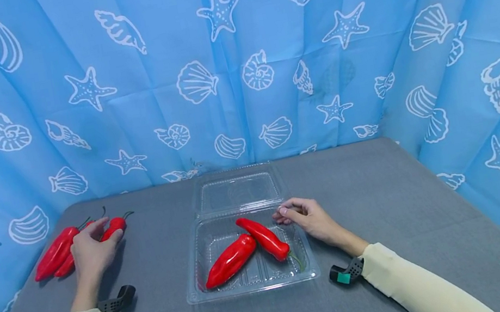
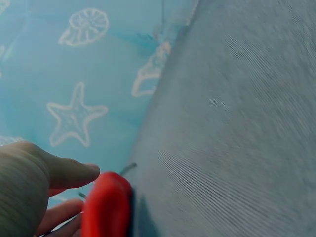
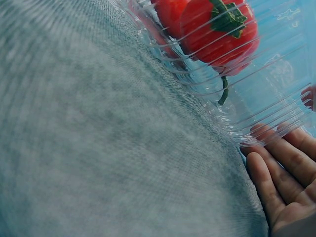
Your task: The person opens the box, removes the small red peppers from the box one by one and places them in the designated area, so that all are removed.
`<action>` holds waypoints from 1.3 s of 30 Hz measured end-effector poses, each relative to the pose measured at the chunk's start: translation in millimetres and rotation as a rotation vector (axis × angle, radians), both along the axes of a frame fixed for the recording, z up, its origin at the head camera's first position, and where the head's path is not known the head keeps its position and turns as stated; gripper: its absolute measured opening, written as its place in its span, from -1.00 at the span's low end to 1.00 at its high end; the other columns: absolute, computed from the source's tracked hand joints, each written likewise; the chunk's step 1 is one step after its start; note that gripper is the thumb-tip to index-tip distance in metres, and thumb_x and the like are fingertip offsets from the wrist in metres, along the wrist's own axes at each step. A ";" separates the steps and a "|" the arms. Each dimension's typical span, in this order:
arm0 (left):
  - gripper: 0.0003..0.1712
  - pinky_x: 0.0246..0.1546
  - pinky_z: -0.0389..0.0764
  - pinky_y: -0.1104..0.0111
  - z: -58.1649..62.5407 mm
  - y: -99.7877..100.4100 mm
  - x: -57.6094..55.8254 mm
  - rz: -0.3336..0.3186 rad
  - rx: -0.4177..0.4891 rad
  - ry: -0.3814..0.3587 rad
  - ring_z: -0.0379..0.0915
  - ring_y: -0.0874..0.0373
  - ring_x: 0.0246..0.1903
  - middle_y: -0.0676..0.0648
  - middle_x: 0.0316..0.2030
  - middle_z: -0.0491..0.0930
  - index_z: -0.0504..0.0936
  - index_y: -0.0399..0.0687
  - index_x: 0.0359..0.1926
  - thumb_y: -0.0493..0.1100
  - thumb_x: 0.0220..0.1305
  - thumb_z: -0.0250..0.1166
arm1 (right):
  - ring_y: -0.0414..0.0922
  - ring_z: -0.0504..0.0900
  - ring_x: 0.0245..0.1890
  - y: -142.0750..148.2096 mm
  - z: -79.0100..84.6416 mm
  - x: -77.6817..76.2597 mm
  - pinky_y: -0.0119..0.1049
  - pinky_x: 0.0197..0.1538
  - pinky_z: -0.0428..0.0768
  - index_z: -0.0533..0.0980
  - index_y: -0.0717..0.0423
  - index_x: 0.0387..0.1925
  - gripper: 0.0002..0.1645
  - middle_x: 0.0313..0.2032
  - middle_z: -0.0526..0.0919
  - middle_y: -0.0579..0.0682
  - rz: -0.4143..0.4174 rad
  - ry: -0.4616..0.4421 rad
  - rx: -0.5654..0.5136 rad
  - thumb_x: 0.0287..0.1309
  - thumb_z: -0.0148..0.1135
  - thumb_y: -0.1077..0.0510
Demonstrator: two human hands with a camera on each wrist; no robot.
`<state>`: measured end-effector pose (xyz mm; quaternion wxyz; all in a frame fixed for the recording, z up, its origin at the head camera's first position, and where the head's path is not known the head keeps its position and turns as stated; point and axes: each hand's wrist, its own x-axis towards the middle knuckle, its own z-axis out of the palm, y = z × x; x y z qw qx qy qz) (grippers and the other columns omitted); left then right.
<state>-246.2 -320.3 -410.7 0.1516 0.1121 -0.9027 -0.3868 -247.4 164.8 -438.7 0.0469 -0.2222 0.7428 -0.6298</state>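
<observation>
At the table's left my left hand reaches over several red peppers, thumb and fingers spread above the rightmost pepper. In the left wrist view the thumb tip comes right up to this pepper, which hides some fingertips. A clear plastic clamshell container lies unfolded in the middle. Inside are two red peppers, one slanting leftward and another with its stem toward the right front corner. My right hand is at the container's right wall, its loosely bent fingers beside the ribbed plastic.
Next to the left hand lie more red peppers, the outermost pepper near the table's left edge. The container's lid lies back toward the curtain. Grey cloth covers the table. Each wrist wears a black camera band.
</observation>
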 end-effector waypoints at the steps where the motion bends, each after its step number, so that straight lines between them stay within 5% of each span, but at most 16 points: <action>1: -0.26 0.19 0.44 -0.22 2.8 1.5 0.6 0.001 0.006 0.008 0.34 -0.39 0.27 -0.42 0.32 0.40 0.34 -0.22 0.46 -0.09 0.36 0.36 | 0.17 0.70 -0.01 -0.1 0.1 0.1 -0.22 0.02 0.68 0.55 0.42 0.01 -0.70 -0.04 0.71 0.30 0.000 -0.001 -0.001 0.47 0.12 0.22; 6: -0.28 0.23 0.43 -0.16 18.3 11.4 2.6 -0.021 0.035 0.067 0.37 -0.32 0.29 -0.37 0.33 0.42 0.37 -0.20 0.45 -0.03 0.38 0.34 | 0.18 0.70 -0.01 -0.1 0.5 0.2 -0.22 0.02 0.68 0.55 0.43 0.01 -0.70 -0.04 0.71 0.31 0.003 -0.005 -0.007 0.47 0.12 0.22; 11: -0.24 0.24 0.42 -0.12 33.7 21.3 5.5 -0.110 0.082 0.095 0.36 -0.26 0.33 -0.31 0.34 0.43 0.36 -0.18 0.46 0.06 0.38 0.33 | 0.17 0.70 -0.01 0.1 1.2 0.6 -0.22 0.02 0.68 0.55 0.42 0.02 -0.69 -0.04 0.71 0.30 0.003 -0.005 -0.005 0.48 0.12 0.21; 18: -0.26 0.10 0.51 0.52 46.9 37.8 9.1 -0.244 0.144 0.140 0.40 -0.22 0.30 -0.26 0.31 0.48 0.39 -0.15 0.45 0.09 0.39 0.32 | 0.16 0.70 -0.01 -0.2 0.4 0.7 -0.22 0.03 0.67 0.54 0.44 0.03 -0.67 -0.03 0.71 0.31 0.008 0.005 0.001 0.48 0.11 0.21; 21: -0.28 0.01 0.47 0.65 50.5 47.3 11.0 -0.299 0.173 0.165 0.43 -0.19 0.29 -0.25 0.29 0.51 0.40 -0.14 0.44 0.05 0.38 0.34 | 0.17 0.71 -0.01 -0.4 1.3 1.5 -0.22 0.03 0.68 0.54 0.45 0.02 -0.68 -0.04 0.70 0.32 0.008 0.004 -0.005 0.48 0.11 0.22; 39: -0.39 0.06 0.57 0.47 59.4 109.9 20.9 -0.683 0.356 0.116 0.51 -0.16 0.20 -0.26 0.21 0.56 0.49 -0.22 0.34 -0.21 0.31 0.40 | 0.15 0.70 0.00 -0.3 2.8 1.6 -0.22 0.03 0.68 0.55 0.42 0.02 -0.69 -0.04 0.71 0.31 -0.001 -0.013 0.003 0.47 0.13 0.20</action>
